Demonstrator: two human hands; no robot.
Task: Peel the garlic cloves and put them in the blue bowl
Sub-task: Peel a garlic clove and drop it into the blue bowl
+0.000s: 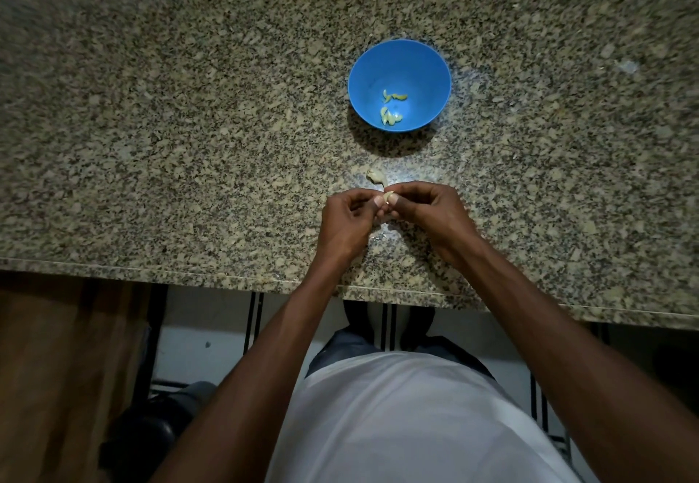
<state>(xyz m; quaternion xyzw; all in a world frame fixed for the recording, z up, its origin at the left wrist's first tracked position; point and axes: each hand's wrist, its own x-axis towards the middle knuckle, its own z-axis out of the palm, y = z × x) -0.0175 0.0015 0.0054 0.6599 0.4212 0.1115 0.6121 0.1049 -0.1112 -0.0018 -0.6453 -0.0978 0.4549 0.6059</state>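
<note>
While both hands met over the counter: one garlic clove (389, 195) sat pinched between them, above the granite and just nearer the person than the loose skin.
Clove in hand: one, pale, mostly hidden by the fingertips; how much skin was left on it I could not tell.
Left hand (346, 219): fingers curled, thumb and forefinger gripping the clove from the left, knuckles turned up, wrist raised off the stone.
Right hand (429, 214): fingers curled over, thumb tip pressed against the clove from the right, touching the left thumb.
Forearms: two, bare, reaching in from the counter's near edge and drawing together at the clove.
Garlic skin (376, 176): one pale crumpled scrap that I could count, lying on the counter just beyond the fingertips, between the hands and the bowl.
Blue bowl (367, 66): one, round, upright on the counter, well beyond the hands and slightly to their right.
Peeled cloves (391, 116): about five yellowish pieces in the bowl's bottom, in two small clusters, two or so farther off and three or so nearer; the exact count was hard to fix where they overlapped.
Counter (189, 123): one speckled granite slab, running the width of the view, with a dark backsplash strip behind it.
Person: stood close against the counter's front edge in a white shirt (408, 418).
Floor: light tile with dark lines, seen below the counter edge.
</note>
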